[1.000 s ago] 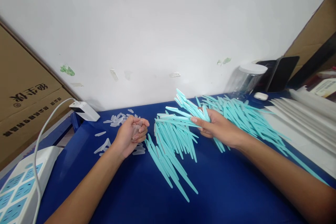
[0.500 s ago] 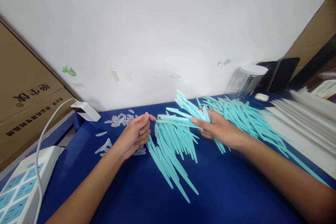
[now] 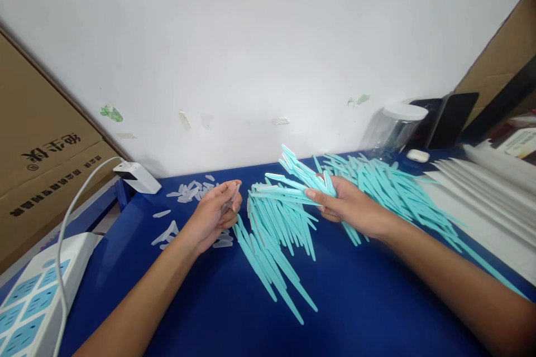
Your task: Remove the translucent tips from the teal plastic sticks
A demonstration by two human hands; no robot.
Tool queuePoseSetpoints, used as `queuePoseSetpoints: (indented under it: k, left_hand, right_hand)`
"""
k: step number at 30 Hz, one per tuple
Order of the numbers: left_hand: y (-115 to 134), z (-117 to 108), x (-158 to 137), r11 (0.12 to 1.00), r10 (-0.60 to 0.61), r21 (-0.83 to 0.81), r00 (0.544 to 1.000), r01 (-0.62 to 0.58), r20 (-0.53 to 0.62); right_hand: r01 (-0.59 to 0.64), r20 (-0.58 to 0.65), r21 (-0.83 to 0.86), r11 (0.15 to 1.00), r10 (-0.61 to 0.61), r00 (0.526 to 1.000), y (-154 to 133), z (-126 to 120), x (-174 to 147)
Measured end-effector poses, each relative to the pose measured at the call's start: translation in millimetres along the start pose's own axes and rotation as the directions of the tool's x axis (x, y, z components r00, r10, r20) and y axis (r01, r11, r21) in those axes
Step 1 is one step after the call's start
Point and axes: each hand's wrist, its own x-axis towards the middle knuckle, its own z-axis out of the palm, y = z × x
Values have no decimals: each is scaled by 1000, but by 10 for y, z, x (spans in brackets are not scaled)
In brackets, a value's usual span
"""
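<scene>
Near the back edge of the worktop (image 3: 209,312), my left hand (image 3: 211,213) pinches a clear piece (image 3: 235,196); my right hand (image 3: 349,202) grips turquoise sticks (image 3: 307,174), tips fanned leftward toward it.

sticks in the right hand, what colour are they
Mostly turquoise sticks, best seen in the head view.

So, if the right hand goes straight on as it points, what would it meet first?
Probably the white wall, which the turquoise tools in the right hand would touch first; depth is unclear.
</scene>
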Motion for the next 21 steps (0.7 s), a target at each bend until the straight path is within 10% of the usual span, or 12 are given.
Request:
queuePoseSetpoints:
  k: [21]
  left_hand:
    - [43, 48, -23, 995, 84, 64, 996, -83, -14]
  right_hand:
    - [-38, 30, -41, 998, 39, 999, -14, 23, -14]
